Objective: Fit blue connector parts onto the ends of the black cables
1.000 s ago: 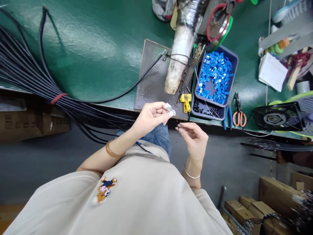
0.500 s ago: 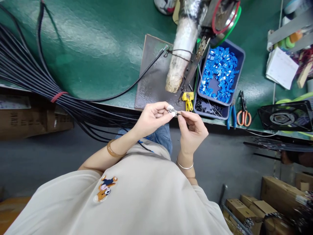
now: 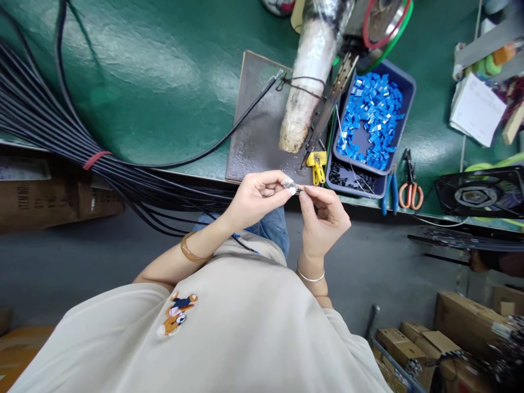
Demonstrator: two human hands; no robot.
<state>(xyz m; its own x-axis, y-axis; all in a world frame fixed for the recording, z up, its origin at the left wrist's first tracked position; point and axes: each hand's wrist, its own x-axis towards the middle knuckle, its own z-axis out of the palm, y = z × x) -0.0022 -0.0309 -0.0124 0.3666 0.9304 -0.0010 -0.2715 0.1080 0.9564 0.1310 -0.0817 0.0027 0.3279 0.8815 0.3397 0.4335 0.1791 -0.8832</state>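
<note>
My left hand [image 3: 260,197] pinches a small pale piece [image 3: 290,183] between thumb and fingers, just off the bench's front edge. Its tips almost meet those of my right hand [image 3: 325,215], which is closed on something too small to make out. Above my hands lies a dark flat board [image 3: 262,136]; a black cable [image 3: 237,128] with a stripped end crosses it. A yellow tool [image 3: 316,167] lies at the board's right edge, close above my right hand. Right of it, a bin [image 3: 409,93] of blue pieces [image 3: 374,117] rests over another bin holding small black pieces [image 3: 347,179].
A thick bundle of black cables [image 3: 53,125] with a red tie comes in from the left. A plastic-wrapped machine part [image 3: 303,93] overhangs the board. Blue-handled pliers [image 3: 393,191], orange-handled cutters [image 3: 410,195] and a black fan [image 3: 478,194] are at the right.
The view has shifted slightly, so the bins and tools appear a little further right. My hands keep nearly the same pose, their fingertips still close together.
</note>
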